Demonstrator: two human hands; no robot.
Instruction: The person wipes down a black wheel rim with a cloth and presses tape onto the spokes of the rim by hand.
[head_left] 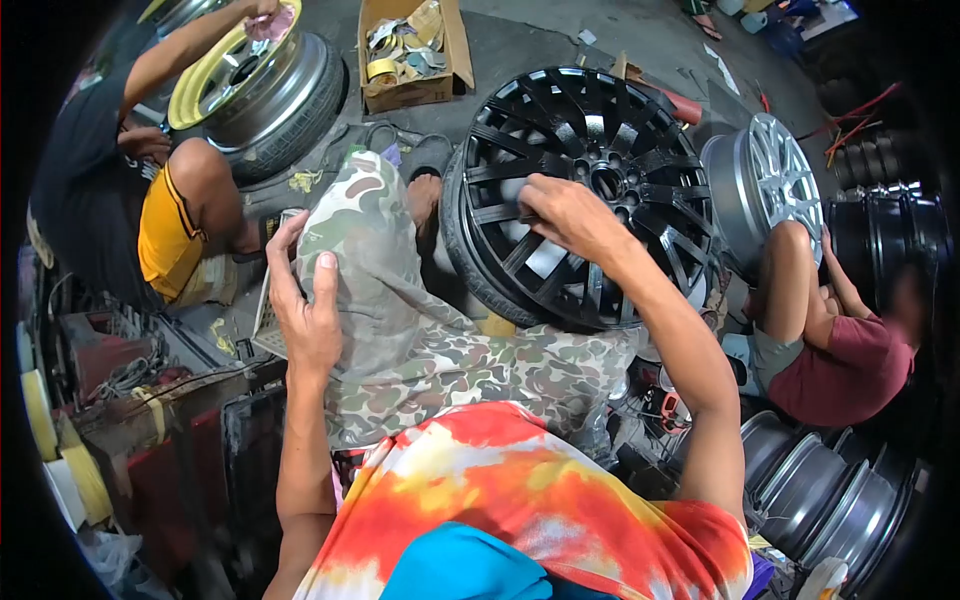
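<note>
A glossy black multi-spoke wheel rim lies tilted on a tyre in front of my knees. My right hand is over the rim's left spokes, its fingers closed together; whatever they hold, if anything, is hidden beneath them. Beside my camouflage-covered knee, my left hand is raised with thumb and fingers apart, and nothing shows in it. A light-coloured flat object, partly hidden, stands just left of that hand.
A cardboard box of tape and scraps stands ahead. At left, a person in black works on a yellow-lipped wheel. At right, a person in maroon sits by a silver rim. More rims lie lower right.
</note>
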